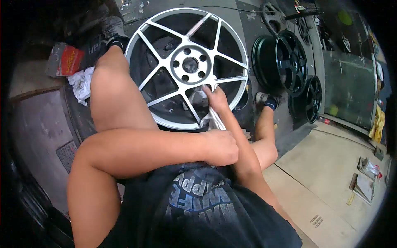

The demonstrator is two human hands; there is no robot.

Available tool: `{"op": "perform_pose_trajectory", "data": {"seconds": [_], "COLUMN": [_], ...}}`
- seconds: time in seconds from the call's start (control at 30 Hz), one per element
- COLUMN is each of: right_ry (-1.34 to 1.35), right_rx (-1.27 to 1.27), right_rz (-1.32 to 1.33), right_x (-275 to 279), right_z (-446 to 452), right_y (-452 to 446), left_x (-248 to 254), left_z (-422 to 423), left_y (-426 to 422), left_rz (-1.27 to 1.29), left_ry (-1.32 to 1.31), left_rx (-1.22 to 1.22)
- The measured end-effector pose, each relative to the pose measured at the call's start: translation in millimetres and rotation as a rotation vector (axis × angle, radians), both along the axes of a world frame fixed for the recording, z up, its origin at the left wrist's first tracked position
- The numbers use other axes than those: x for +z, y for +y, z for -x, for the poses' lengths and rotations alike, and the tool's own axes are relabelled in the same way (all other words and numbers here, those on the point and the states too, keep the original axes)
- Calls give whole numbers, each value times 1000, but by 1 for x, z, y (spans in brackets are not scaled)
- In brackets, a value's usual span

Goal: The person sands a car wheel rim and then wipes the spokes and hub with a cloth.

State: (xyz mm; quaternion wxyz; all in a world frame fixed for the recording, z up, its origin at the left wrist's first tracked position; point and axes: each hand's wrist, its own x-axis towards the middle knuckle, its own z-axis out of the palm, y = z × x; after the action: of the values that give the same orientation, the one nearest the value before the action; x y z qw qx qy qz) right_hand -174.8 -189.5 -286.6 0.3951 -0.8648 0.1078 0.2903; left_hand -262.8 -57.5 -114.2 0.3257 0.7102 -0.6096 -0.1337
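Observation:
A silver alloy wheel rim [178,87] with several thin spokes and a hub with lug holes faces me between my legs. My right hand [217,100] is at a lower spoke just below the hub, with its fingers closed on a white cloth [214,120]. From there the cloth hangs down toward my left hand [222,148], which is a closed fist near my lap, in front of my shirt. The cloth's lower end runs to that fist and seems gripped in it, though the fingers hide the end. Whitish smudges mark an upper spoke.
Two dark green rims [275,62] [307,99] stand at the right, before a glass panel [346,89]. A grey wheel cover [273,18] lies behind them. At the left are a red and grey box [68,61] and a crumpled white rag [82,84]. Notebooks [363,187] lie far right.

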Motion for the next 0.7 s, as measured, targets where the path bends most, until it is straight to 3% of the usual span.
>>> {"op": "perform_pose_trajectory", "data": {"seconds": [0.07,0.1,0.23,0.27,0.33,0.4,0.43,0.47,0.5,0.57,0.6,0.67,0.7], "right_ry": [-139,-135,-103,-82,157,189,113,-37,-85,201,400,238,59], "right_rx": [81,115,-96,-82,-243,-580,-789,-804,-927,-1100,-1143,-1200,-1060], "right_rz": [83,103,-244,-199,-256,-578,-746,-639,-819,-1104,-1184,-1017,-921], "right_x": [50,44,78,71,59,46,31,22,24,80,81,42,19], "right_z": [32,45,57,48,16,-21,-31,-37,-51,-71,-85,-93,-87], "right_y": [12,2,4,9,23,27,31,20,2,-34,-46,-35,-31], "left_x": [4,12,17,15,12,11,11,12,14,16,15,17,20], "left_z": [-4,-6,3,3,4,-7,-15,-22,-28,-36,-37,-39,-40], "left_y": [-4,-5,-11,-11,-10,-7,-7,-6,-5,-1,1,1,0], "left_rz": [124,122,99,93,58,-62,-86,-108,-115,-112,-122,30,21], "left_ry": [34,32,34,34,19,-14,9,30,19,-16,-10,23,25], "left_rx": [24,-12,-78,-100,-89,-80,-69,-54,-71,52,50,126,114]}}
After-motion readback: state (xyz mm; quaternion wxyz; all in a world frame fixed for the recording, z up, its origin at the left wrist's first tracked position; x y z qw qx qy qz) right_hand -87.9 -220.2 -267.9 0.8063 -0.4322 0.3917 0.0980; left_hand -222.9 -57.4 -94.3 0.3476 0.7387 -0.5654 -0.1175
